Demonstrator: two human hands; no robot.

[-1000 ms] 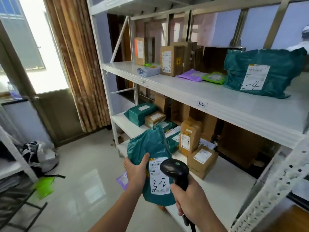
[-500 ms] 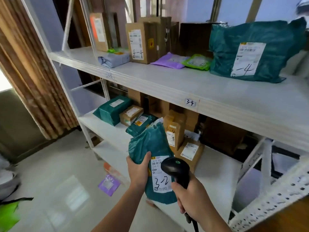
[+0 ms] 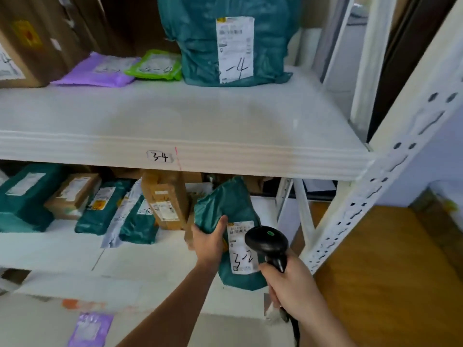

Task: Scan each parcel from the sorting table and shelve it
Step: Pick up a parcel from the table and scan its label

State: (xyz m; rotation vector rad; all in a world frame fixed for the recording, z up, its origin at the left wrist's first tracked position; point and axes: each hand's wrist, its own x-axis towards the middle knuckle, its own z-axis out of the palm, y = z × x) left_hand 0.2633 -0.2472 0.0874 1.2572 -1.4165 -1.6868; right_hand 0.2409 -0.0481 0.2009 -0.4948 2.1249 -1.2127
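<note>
Left hand (image 3: 209, 240) grips the green parcel (image 3: 230, 209) by its edge, label marked 3-2 facing up, just in front of the lower shelf (image 3: 62, 251); right hand (image 3: 292, 284) clenches the black scanner (image 3: 266, 240) beside the label. Above, the shelf tagged 3-4 (image 3: 200, 116) carries a big green bag (image 3: 225, 38).

Six teal parcel bags (image 3: 229, 38), four cardboard boxes (image 3: 165, 196), two purple mailers (image 3: 100, 71), one scanner (image 3: 266, 240)

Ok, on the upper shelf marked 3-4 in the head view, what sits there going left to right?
Brown cardboard box → purple mailer → green-edged pouch → big teal bag, handwritten label ending in 4.
</note>
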